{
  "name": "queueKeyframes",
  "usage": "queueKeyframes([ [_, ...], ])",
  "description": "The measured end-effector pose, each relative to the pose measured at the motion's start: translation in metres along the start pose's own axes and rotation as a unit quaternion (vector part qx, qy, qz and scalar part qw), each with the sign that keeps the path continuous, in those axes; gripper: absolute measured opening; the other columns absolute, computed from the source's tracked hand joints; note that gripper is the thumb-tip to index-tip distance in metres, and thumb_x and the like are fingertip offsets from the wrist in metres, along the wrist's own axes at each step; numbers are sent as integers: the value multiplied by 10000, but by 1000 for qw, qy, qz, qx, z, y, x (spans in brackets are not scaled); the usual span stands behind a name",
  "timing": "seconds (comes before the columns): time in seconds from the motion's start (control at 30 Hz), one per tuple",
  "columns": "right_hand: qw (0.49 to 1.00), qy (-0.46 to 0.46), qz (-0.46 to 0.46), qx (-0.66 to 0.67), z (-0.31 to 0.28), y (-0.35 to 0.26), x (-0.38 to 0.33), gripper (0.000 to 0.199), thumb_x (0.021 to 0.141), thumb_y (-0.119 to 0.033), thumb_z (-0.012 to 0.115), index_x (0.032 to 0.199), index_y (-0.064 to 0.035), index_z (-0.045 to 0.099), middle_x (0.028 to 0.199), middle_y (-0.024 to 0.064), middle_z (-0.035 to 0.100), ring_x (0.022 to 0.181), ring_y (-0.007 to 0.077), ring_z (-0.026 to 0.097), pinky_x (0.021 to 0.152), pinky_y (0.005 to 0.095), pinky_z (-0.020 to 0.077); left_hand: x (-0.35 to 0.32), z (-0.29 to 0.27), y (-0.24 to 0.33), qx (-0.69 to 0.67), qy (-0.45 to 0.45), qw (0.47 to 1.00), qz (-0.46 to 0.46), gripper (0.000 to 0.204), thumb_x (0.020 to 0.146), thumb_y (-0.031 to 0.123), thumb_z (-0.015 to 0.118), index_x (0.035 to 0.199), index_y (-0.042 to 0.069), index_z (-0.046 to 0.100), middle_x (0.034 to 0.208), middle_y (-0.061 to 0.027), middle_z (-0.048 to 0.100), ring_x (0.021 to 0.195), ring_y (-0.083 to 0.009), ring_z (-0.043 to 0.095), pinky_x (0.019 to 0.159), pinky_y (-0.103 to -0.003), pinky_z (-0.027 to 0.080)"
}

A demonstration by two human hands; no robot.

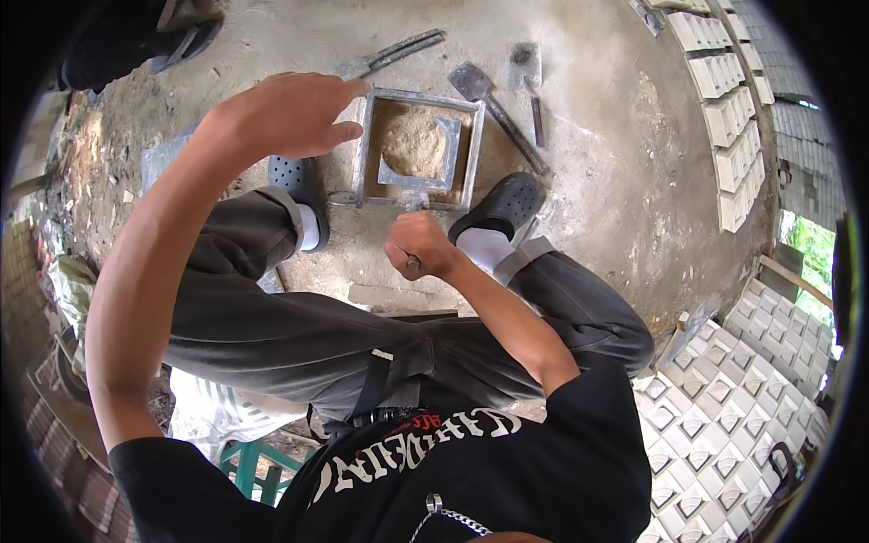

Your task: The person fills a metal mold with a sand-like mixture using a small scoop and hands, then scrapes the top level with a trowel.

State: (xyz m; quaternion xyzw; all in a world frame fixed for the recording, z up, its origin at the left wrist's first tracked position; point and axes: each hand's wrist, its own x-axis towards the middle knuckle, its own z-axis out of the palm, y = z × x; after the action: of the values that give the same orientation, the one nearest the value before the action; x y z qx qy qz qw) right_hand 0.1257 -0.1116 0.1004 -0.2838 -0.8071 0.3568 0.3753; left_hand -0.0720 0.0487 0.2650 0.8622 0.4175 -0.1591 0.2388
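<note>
Between my feet on the floor sits a square grey mould frame point(478, 149). Inside it lies a heap of pale beige powder point(412, 143), over a flat square-bladed trowel point(446, 161) whose grey edges show on the right and near sides. My right hand point(422, 244) is wrapped around the trowel's handle, and the round handle end sticks out of the fist. At the frame's left side is my left hand point(285, 113), fingers stretched and thumb apart, holding nothing. Whether its fingertips touch the rim I cannot tell.
Beyond the frame lie a long grey metal tool point(391, 54) and two square-bladed trowels point(472, 83) point(525, 68). Pale cast blocks point(724, 118) line the right, with patterned blocks point(724, 398) stacked nearer. A person's foot point(188, 43) shows at the upper left. A green stool point(258, 466) is below me.
</note>
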Motion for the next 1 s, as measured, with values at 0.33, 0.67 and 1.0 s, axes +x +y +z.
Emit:
queueKeyframes([
  [0.33,999,51,12,11,10,25,-7,250,730,-70,540,513,-70,416,502,96,429,450,298,458,449,400,385,7,-4,5,2,-6,1000,7,506,916,325,539,1349,88,427,1203,-172,579,1141,-332,525,980,-428,397],
  [0.67,990,79,105,57,-2,26,11,321,825,-99,506,536,-2,405,495,120,406,417,282,411,438,372,347,9,-4,3,15,-11,1000,-5,503,922,337,533,1348,90,432,1223,-162,573,1133,-331,531,966,-433,407],
  [1.0,892,226,278,275,-47,31,-12,373,882,-126,445,552,-10,316,517,-5,340,486,104,294,482,288,240,1,-6,8,17,-32,999,-16,521,925,350,533,1364,94,420,1314,-135,526,1217,-303,487,1019,-425,385],
])
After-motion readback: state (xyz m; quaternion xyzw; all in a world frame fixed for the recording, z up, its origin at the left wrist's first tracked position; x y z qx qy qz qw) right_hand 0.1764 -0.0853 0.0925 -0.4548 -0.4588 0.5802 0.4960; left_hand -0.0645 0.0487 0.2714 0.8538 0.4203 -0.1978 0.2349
